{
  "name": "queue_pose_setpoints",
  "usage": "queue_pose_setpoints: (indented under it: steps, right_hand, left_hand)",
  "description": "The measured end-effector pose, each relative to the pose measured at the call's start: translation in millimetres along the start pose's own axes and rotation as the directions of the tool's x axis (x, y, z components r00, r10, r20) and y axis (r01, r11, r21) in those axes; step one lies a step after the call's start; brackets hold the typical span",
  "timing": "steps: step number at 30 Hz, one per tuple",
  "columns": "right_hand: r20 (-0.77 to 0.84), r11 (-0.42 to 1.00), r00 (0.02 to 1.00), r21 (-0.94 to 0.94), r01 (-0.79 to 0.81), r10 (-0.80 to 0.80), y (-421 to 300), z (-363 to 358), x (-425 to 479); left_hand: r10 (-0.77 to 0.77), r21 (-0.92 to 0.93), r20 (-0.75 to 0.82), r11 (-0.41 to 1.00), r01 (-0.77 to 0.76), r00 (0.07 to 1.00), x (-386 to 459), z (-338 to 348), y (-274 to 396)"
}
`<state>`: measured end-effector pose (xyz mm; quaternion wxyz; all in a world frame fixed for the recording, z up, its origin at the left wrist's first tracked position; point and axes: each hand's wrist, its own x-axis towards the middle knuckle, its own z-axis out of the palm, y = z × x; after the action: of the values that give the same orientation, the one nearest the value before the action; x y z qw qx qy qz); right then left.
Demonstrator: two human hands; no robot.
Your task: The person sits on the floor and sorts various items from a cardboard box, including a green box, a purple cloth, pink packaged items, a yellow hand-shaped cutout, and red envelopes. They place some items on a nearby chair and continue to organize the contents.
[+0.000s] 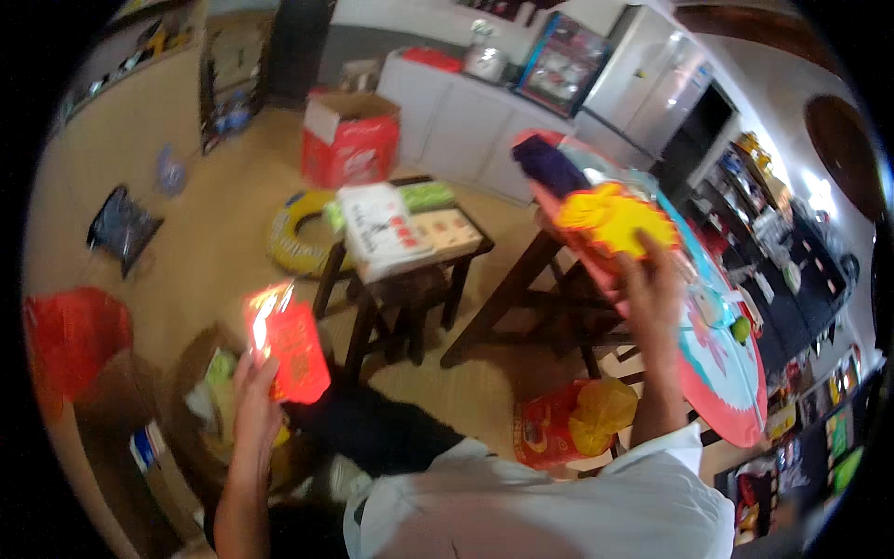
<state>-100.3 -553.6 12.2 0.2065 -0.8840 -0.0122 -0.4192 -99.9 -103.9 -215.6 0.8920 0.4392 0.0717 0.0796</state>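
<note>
My left hand (pixel 257 384) grips a red envelope (pixel 302 353) with gold markings, along with a shiny strip that catches the light. At the right, my right hand (pixel 655 290) reaches over a bright yellow piece with a scalloped orange-red edge (pixel 621 218). Its fingertips overlap that piece, but blur hides whether they pinch it. The yellow piece is at the table (pixel 723 391), which has a pink rim and a light blue patterned top. Beside it lies a dark purple cloth-like item (pixel 548 162). A small green fruit-like object (pixel 741 328) is near the table's edge.
A dark wooden stool (pixel 363 328) bears a white printed package (pixel 384 227) and a beige box (pixel 447 232). Behind it are a yellow swim ring (pixel 286 234) and a red carton (pixel 353 150). A red bag (pixel 552 426) stands below the table. A black bag (pixel 124 227) lies on the floor.
</note>
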Motion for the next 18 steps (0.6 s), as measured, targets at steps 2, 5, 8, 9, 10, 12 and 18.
queue_pose_setpoints:
  steps: [2, 5, 8, 9, 10, 12, 18]
  right_hand:
    - [-0.020, 0.934, 0.980, -0.307, 0.184, -0.199, 29.2, -64.5, 16.1]
    - [0.124, 0.755, 0.990, -0.643, 0.131, -0.066, 56.9, -62.7, 18.5]
    - [0.082, 0.775, 0.994, -0.632, -0.009, 0.078, -15.0, -46.0, 1.0]
    - [0.066, 0.859, 0.994, -0.511, -0.044, 0.090, -44.5, -36.0, -13.0]
    - [0.129, 0.933, 0.987, -0.334, 0.133, -0.095, -59.9, -22.7, -17.9]
    - [0.274, 0.988, 0.949, 0.032, 0.151, -0.154, -75.4, 27.0, -38.5]
    - [0.925, 0.657, 0.347, 0.361, -0.663, -0.158, -159.1, 202.3, -135.6]
  left_hand:
    - [-0.036, -0.078, 0.079, 0.996, 0.042, 0.996, 4.5, 19.8, -28.8]
    - [-0.041, -0.154, 0.134, 0.986, 0.062, 0.990, 3.2, -2.7, -50.2]
    - [0.022, -0.091, 0.071, 0.996, -0.016, 0.997, -9.1, -8.0, -39.0]
    - [0.034, -0.094, 0.052, 0.995, -0.029, 0.998, -14.7, -13.8, -41.5]
    - [0.050, -0.112, 0.048, 0.993, -0.045, 0.998, -17.1, -12.9, -42.0]
    - [0.061, -0.110, 0.008, 0.992, -0.060, 0.998, -24.1, -4.9, -42.5]
    - [0.153, -0.085, -0.021, 0.984, -0.155, 0.988, -41.3, 15.3, -43.2]
